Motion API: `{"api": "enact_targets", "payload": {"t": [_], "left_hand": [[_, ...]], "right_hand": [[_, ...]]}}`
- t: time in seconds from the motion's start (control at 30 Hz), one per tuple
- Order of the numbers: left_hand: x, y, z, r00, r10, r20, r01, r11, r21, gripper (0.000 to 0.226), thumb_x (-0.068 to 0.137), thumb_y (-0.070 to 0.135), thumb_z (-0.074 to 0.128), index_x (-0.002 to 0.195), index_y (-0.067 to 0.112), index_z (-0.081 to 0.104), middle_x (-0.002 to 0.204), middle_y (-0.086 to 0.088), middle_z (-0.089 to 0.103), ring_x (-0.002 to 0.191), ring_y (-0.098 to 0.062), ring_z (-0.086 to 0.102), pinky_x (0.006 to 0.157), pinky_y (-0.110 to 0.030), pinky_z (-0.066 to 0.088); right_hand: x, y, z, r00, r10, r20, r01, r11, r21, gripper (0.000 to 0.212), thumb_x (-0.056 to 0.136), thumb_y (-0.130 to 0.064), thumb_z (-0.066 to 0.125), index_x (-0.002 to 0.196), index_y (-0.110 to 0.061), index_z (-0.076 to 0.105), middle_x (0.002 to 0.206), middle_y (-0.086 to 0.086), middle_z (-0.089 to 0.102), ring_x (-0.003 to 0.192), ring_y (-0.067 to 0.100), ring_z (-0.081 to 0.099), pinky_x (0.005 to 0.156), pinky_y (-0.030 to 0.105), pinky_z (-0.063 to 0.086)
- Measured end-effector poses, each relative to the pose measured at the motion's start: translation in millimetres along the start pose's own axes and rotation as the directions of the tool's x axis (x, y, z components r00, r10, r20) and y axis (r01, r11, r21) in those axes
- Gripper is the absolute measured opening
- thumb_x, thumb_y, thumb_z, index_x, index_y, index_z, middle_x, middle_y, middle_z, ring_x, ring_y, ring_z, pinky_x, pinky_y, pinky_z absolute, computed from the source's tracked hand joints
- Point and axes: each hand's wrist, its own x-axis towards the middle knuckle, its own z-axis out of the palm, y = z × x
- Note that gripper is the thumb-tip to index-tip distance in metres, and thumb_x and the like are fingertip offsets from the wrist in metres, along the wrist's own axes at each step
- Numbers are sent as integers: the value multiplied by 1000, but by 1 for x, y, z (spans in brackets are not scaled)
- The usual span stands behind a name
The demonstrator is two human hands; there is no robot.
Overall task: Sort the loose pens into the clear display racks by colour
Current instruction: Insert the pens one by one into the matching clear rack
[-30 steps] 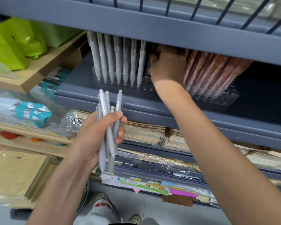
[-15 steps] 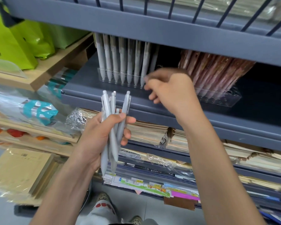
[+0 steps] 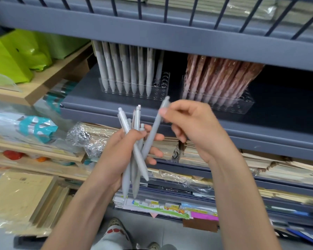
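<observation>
We are at the pick of the next pen: our right hand [image 3: 193,129] pinches one matte grey pen [image 3: 154,127] between thumb and forefinger, its lower end among the slim bundle [image 3: 126,179] that our left hand [image 3: 123,150] grips with curled fingers. Next, we judge, it goes tip-down to twelve o'clock, into the clear rack [image 3: 162,85], whose free round holes lie at its three o'clock end

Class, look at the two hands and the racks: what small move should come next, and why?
Probably draw the grey pen that the right hand pinches clear of the bundle in the left hand and lift it to the left rack. That rack holds grey pens and shows empty holes at its right end; the other rack holds brownish ones.
</observation>
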Motion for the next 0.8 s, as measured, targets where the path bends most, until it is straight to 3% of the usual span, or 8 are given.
{"api": "enact_targets", "payload": {"t": [0.1, 0.2, 0.3, 0.43, 0.5, 0.63, 0.73, 0.8], "left_hand": [[-3, -3, -2, 1000, 4, 15, -4, 1000, 29, 20, 99, 10, 50, 110, -4, 61, 91, -16, 76, 49, -22, 63, 42, -25, 49], [-6, -6, -2, 1000, 16, 25, -18, 996, 85, 22, 100, 10, 50, 112, -7, 58, 79, -12, 73, 43, -19, 54, 41, -24, 45], [-6, -6, 1, 1000, 4, 9, -5, 996, 90, 23, 100, 8, 50, 113, -9, 57, 68, -8, 69, 42, -18, 52, 41, -24, 44], [-4, -4, 0, 999, -17, -29, 19, 997, 74, 28, 99, 8, 50, 116, -13, 56, 56, -3, 64, 39, -17, 49, 40, -22, 42], [-3, -2, -1, 998, -38, -56, 41, 998, 57, 28, 98, 8, 50, 118, -12, 56, 58, -3, 66, 38, -17, 49, 39, -22, 42], [-2, 0, -2, 985, -68, -159, 63, 997, -40, 15, 96, 4, 50, 105, 3, 62, 86, -8, 75, 42, -17, 52, 39, -25, 43], [-1, 3, -10, 974, -84, -210, 72, 995, -64, 13, 95, 4, 51, 99, 6, 64, 74, -6, 63, 44, -18, 52, 41, -27, 47], [-1, 5, -17, 970, -75, -233, 63, 996, -57, 14, 95, 4, 52, 97, 6, 65, 67, -6, 59, 45, -18, 55, 43, -28, 50]], "right_hand": [[3, -1, -7, 978, -1, -209, 20, 996, 87, 16, 89, -25, 69, 80, -12, 71, 68, 4, 69, 49, 17, 54, 44, 25, 44], [4, 0, -4, 967, -12, -254, 41, 993, 111, 18, 90, -26, 68, 87, -9, 67, 68, 2, 72, 52, 20, 65, 53, 30, 55], [1, 3, 3, 978, -39, -205, 66, 990, 128, 16, 90, -23, 69, 91, -8, 64, 72, 7, 73, 60, 24, 71, 57, 31, 58], [-1, 6, 4, 998, -54, 26, 52, 995, 84, 11, 87, -8, 71, 96, -4, 64, 73, 11, 72, 63, 21, 71, 59, 26, 57], [0, 6, 3, 998, -56, 33, 53, 995, 80, 11, 87, -6, 71, 97, -4, 65, 74, 11, 73, 64, 20, 71, 60, 25, 57], [8, -1, 3, 956, -165, -242, 190, 978, 81, 9, 88, -10, 69, 96, -8, 64, 75, 6, 73, 65, 20, 72, 60, 26, 57], [19, -8, 6, 818, -293, -494, 341, 940, 7, 7, 89, -14, 65, 94, -16, 61, 80, 1, 73, 69, 16, 73, 63, 28, 59], [28, -8, 12, 733, -326, -597, 344, 935, -88, 10, 88, -23, 62, 88, -30, 56, 86, -3, 72, 82, 22, 72, 74, 41, 59]]}}
